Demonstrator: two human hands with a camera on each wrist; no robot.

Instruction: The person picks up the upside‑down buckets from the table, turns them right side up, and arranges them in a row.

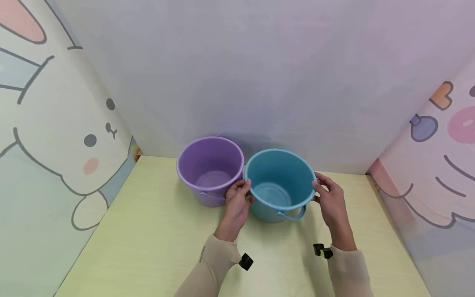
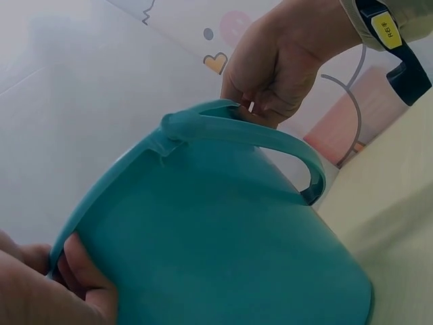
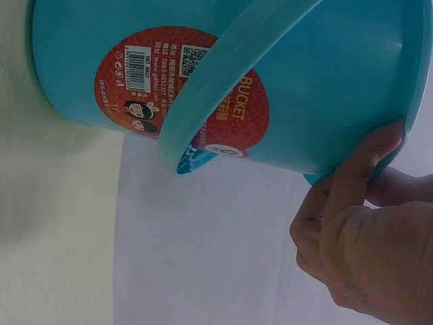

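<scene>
A blue-green bucket [image 1: 276, 194] stands on the table, its handle [image 1: 293, 215] hanging at the front. My left hand [image 1: 237, 206] pinches its rim on the left side, thumb over the edge. On the opposite side my right hand [image 1: 331, 202] grips the rim too. In the left wrist view the bucket's wall [image 2: 223, 230] fills the middle, with both hands at its rim. The right wrist view shows a red round label [image 3: 183, 95] on the bucket, partly covered by the handle. Close beside my left hand is a purple bucket [image 1: 209, 173], its handle down.
A pale yellow table [image 1: 148, 239] lies under the buckets. Behind them rises a plain light wall [image 1: 259, 74]. Side walls with a cartoon rabbit [image 1: 74, 132] on the left and pink drawings [image 1: 438, 173] on the right bound the table.
</scene>
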